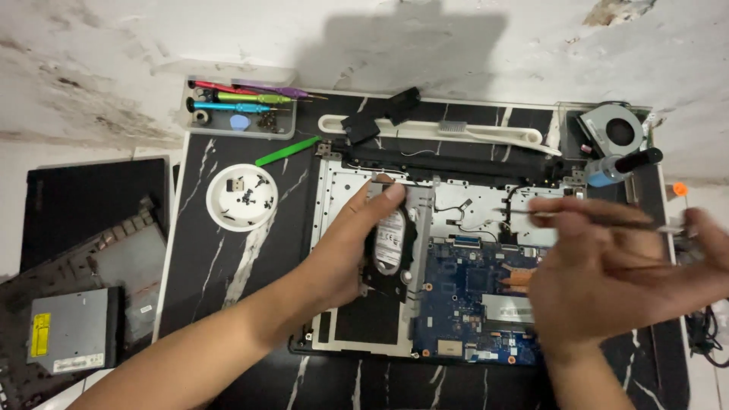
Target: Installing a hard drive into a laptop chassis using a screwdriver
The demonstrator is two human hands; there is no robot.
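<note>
L hand (357, 243) grips the hard drive (389, 241) w/ its metal caddy (419, 228), fingers wrapped over the top edge, in the opened laptop chassis (345, 186), left of the blue motherboard (474, 285). R hand (607, 273), blurred, pinches a thin dark tool (600, 220) above the board. White screw dish (241, 197) sits well left.

Screw dish (241, 197), fan (616, 130), prob. optical drive (70, 332)
</note>
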